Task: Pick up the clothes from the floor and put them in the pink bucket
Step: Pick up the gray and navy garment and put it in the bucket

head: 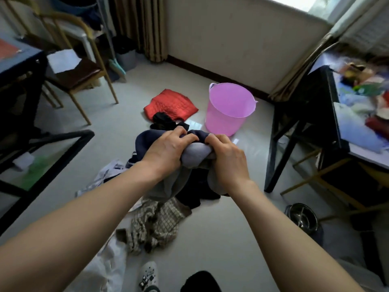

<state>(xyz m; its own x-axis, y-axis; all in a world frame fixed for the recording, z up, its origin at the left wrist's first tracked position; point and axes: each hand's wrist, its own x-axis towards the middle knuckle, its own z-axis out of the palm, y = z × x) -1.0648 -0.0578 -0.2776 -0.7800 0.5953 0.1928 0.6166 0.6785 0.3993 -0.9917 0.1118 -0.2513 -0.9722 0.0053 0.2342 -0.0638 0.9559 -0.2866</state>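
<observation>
Both hands grip one bunched garment, navy outside and grey inside, held up above the floor pile. My left hand clutches its left side; my right hand clutches its right side. The pink bucket stands upright and looks empty, just beyond my hands to the right. On the floor lie a red quilted garment, a small black piece, a dark garment under my hands, a checked cloth and a white patterned cloth.
A chair and a dark table stand at left, with a black frame low at left. A cluttered table stands at right, a steel bowl below it. My shoe is at the bottom.
</observation>
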